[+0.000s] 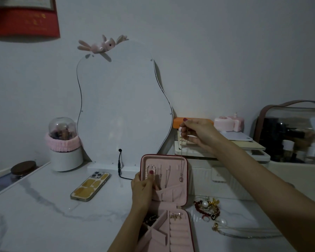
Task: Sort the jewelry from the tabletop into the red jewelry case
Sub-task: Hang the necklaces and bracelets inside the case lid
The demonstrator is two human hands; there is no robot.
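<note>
Your right hand (198,132) pinches the thin silver pendant necklace (181,160) high over the open pink-lined red jewelry case (187,180), whose upright lid your left hand (143,188) grips, so the swinging chain may snag neighbouring hung necklaces.

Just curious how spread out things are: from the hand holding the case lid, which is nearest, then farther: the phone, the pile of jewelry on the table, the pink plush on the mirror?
From the left hand:
1. Phone, lying to its left on the table.
2. Jewelry pile, to its right, past the case; close to the phone's distance, hard to call.
3. Pink plush, clearly farthest, atop the mirror.
</note>
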